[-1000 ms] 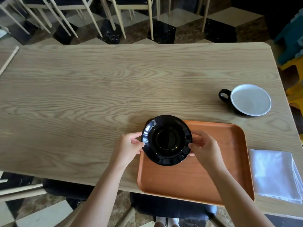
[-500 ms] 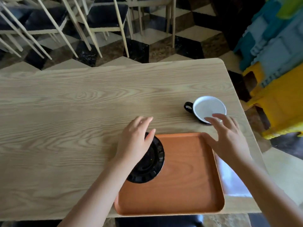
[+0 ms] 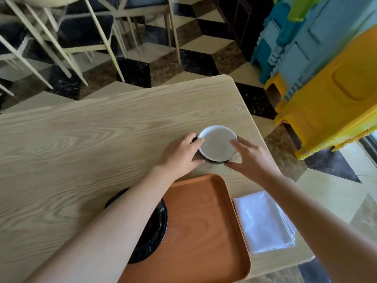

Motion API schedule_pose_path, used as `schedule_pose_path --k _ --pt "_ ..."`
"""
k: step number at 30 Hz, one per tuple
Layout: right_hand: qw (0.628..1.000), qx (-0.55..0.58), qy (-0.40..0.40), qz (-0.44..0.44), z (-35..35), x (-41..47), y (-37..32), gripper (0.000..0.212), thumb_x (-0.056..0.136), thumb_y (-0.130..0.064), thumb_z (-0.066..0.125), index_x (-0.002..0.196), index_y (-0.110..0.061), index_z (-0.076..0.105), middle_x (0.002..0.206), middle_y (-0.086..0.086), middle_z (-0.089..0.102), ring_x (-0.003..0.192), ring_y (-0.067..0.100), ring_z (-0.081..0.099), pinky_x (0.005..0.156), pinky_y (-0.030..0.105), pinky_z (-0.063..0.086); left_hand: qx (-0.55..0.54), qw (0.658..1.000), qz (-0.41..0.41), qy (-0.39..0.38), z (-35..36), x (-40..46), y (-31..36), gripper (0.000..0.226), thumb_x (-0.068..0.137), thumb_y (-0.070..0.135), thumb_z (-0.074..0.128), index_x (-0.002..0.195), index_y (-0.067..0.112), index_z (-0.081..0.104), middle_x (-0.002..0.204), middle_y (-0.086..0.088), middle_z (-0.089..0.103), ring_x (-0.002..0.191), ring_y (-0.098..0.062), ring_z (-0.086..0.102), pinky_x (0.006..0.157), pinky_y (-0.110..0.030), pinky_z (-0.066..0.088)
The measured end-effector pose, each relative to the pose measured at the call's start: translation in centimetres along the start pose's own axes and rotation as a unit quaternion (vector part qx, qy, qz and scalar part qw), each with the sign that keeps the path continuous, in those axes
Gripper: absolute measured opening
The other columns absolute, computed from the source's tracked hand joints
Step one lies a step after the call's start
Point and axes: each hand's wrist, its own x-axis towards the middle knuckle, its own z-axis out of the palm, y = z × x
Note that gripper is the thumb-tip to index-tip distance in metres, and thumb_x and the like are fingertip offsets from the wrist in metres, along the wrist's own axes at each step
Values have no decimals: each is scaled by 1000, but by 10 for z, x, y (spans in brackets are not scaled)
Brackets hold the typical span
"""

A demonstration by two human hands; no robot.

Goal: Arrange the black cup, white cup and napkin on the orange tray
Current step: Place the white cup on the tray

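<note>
A black cup with a white inside (image 3: 217,145) stands on the wooden table (image 3: 81,150), just beyond the far edge of the orange tray (image 3: 204,221). My left hand (image 3: 179,156) clasps its left side at the handle. My right hand (image 3: 251,160) clasps its right side, with fingers over the rim and the thumb at the base. A black saucer (image 3: 155,227) lies on the tray's left edge, partly hidden under my left forearm. The white napkin (image 3: 263,221) lies folded on the table to the right of the tray.
The table's right edge and rounded far corner are close to the cup. Stacked yellow and blue plastic stools (image 3: 326,78) stand on the floor to the right. Pale-legged chairs (image 3: 81,37) stand beyond the table.
Both hands left the black saucer on the tray's left edge, reached forward and right, and closed around the cup. The view swung to the right.
</note>
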Motion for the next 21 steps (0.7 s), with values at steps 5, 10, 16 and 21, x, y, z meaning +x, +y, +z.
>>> schedule_pose_path --k 5,10,16,21 --pt "998 25 37 -46 2 -1 3 63 55 -19 86 111 -1 62 120 18 64 84 37 69 61 45 56 -58 997 5 49 3 -1 -8 58 70 31 77 122 12 58 123 -9 57 104 -31 57 80 -40 50" --pt "993 56 70 -74 -3 -7 -4 64 53 -21 88 110 -6 64 121 15 64 85 32 70 59 44 59 -87 989 24 119 -3 -22 -13 52 61 31 81 106 9 68 105 -15 65 93 -33 63 80 -41 55" --pt "986 102 78 -106 -9 -41 -24 68 55 -22 88 117 -9 61 124 12 62 99 26 67 72 40 58 -95 979 21 179 -10 -78 -7 47 69 45 70 103 13 67 101 -9 64 91 -18 58 81 -27 48" --pt "983 95 46 -150 5 -64 -26 71 49 -21 90 113 -11 62 121 11 65 94 28 69 58 43 60 -93 985 -24 144 5 -121 7 45 71 49 63 100 15 66 103 -6 65 90 -17 63 73 -28 54"
